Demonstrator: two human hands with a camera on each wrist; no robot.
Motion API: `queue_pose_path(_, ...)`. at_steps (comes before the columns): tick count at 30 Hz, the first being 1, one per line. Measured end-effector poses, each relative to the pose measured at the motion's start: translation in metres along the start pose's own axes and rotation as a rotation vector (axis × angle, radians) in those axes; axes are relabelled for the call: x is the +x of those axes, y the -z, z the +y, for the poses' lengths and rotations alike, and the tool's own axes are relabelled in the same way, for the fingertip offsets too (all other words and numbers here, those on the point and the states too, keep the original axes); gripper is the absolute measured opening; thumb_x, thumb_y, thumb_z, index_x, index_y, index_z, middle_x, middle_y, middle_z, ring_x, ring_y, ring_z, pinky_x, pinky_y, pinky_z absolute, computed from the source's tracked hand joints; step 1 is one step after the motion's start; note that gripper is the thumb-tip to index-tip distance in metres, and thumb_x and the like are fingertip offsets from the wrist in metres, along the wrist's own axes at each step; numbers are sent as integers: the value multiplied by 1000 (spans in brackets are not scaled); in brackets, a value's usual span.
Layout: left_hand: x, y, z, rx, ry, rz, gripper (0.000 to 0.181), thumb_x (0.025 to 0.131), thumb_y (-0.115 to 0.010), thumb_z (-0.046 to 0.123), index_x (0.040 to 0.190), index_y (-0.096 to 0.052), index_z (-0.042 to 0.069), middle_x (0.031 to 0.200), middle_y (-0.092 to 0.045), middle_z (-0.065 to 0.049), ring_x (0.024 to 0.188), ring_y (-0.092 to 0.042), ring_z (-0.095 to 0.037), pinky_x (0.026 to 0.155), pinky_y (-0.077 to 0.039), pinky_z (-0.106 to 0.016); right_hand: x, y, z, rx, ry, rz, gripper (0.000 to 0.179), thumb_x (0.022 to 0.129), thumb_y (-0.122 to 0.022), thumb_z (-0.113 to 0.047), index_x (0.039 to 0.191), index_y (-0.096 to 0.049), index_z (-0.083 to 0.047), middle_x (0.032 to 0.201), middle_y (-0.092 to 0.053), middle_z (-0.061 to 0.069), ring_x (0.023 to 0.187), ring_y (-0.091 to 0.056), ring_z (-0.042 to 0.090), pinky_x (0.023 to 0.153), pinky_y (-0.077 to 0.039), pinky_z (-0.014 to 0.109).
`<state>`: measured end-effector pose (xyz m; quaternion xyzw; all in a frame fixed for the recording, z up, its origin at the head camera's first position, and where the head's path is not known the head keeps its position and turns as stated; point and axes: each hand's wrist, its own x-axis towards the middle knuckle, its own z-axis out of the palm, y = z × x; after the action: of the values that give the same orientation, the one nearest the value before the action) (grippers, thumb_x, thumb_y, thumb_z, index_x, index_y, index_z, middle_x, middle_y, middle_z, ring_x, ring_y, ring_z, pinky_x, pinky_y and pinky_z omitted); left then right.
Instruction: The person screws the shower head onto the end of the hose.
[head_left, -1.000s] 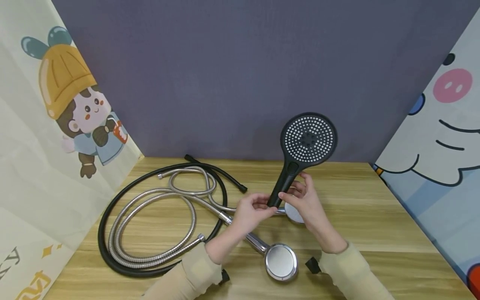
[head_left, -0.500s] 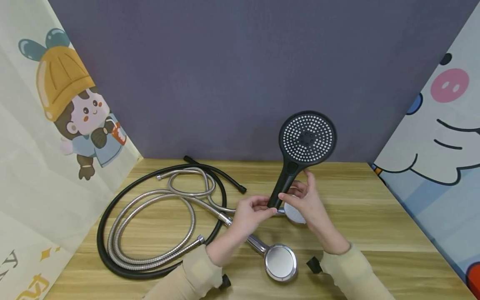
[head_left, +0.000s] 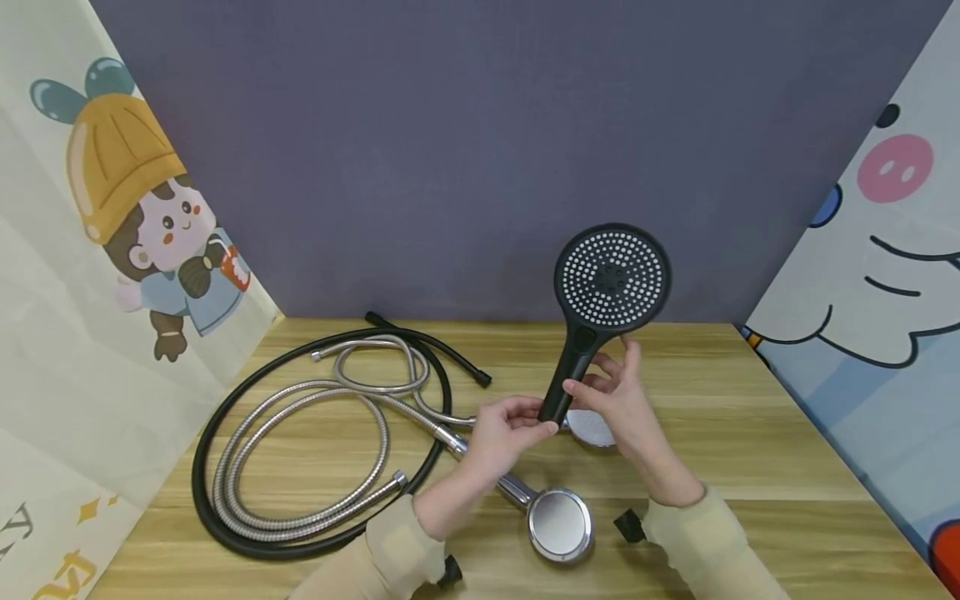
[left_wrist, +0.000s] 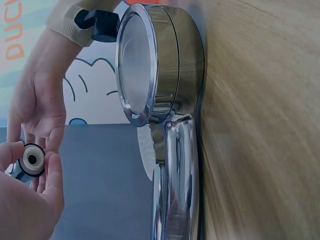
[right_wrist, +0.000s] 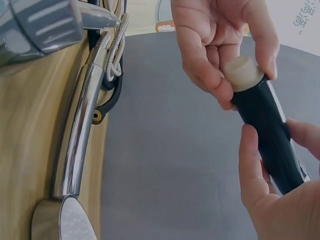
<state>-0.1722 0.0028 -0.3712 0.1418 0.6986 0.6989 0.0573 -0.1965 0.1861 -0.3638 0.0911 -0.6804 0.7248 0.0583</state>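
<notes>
A black shower head [head_left: 612, 279] is held up above the table, its round face of pale nozzles toward the head camera. My left hand [head_left: 498, 433] pinches the bottom end of its handle between thumb and fingers. Higher on the same handle, my right hand [head_left: 626, 408] grips with the thumb in front and fingers behind. The right wrist view shows a whitish round fitting [right_wrist: 242, 74] protruding from the handle end, between the left fingers. Seen end-on in the left wrist view, the handle end [left_wrist: 32, 159] has a dark hole at its centre.
On the wooden table [head_left: 750, 417] lies a chrome shower head [head_left: 560, 525] in front of the hands. Another chrome shower head [head_left: 591, 427] is partly hidden behind the right hand. Coiled steel hose [head_left: 232, 467] and black hose [head_left: 201, 467] lie at left. A grey panel [head_left: 450, 167] stands behind.
The black shower head has become slightly more upright, its handle end shifting a little right and down. Both hands keep their hold on it.
</notes>
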Motion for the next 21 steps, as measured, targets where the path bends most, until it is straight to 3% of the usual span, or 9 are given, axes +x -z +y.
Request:
queue_pose_path(5, -1, 0, 0, 24, 12, -7, 29, 78, -73, 2, 104, -65, -8, 93, -68, -20, 86, -68, -30, 73, -54, -20, -1, 0, 0, 2, -6, 2, 90, 83, -64, 7, 142, -5, -26, 110, -55, 3, 84, -66, 13, 65, -58, 38)
queue_pose_path(13, 8, 2, -27, 35, 10, -6, 32, 78, -75, 6, 107, -66, -3, 97, -69, -18, 87, -68, -27, 73, -54, -20, 0, -1, 2, 11, -13, 10, 90, 83, -64, 7, 140, -4, -28, 109, -55, 3, 81, -66, 13, 66, -58, 39)
queue_pose_path(21, 7, 8, -26, 92, -12, -37, 33, 78, -76, 11, 108, -66, 0, 98, -69, -14, 85, -67, -19, 75, -54, -21, 0, -3, 3, 17, -36, 17, 92, 83, -65, 7, 141, -1, -28, 110, -53, 5, 81, -66, 14, 67, -58, 38)
